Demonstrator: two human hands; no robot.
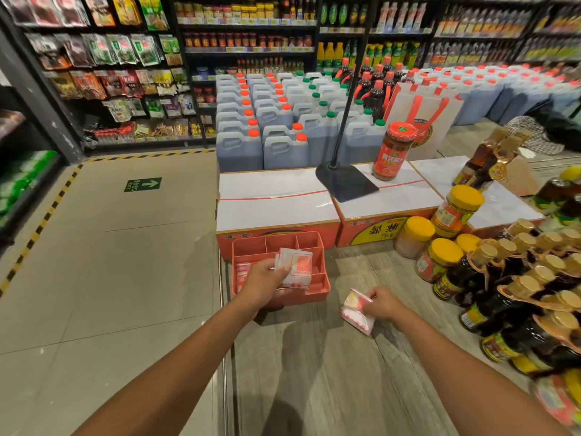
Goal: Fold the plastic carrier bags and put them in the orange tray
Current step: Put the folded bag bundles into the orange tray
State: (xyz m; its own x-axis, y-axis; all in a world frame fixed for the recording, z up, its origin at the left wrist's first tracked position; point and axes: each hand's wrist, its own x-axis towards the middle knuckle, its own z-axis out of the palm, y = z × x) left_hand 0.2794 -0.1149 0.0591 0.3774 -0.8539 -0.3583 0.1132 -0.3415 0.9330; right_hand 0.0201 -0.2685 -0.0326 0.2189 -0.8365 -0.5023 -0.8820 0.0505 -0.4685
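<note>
An orange tray (317, 243) with several compartments sits on the wooden table's left part. My left hand (262, 283) grips a folded white-and-red plastic carrier bag (297, 267) over the tray. Another folded bag (241, 272) lies in the tray's left compartment, partly hidden by that hand. To the right, on the table, my right hand (382, 305) holds a second folded white-and-red bag (356, 311) by its right edge.
Cardboard boxes (276, 199) stand right behind the tray, with a black stand base (345, 180) and a red jar (393, 151) on them. Jars and dark bottles (503, 278) crowd the table's right side. The table edge (224, 341) runs down the left.
</note>
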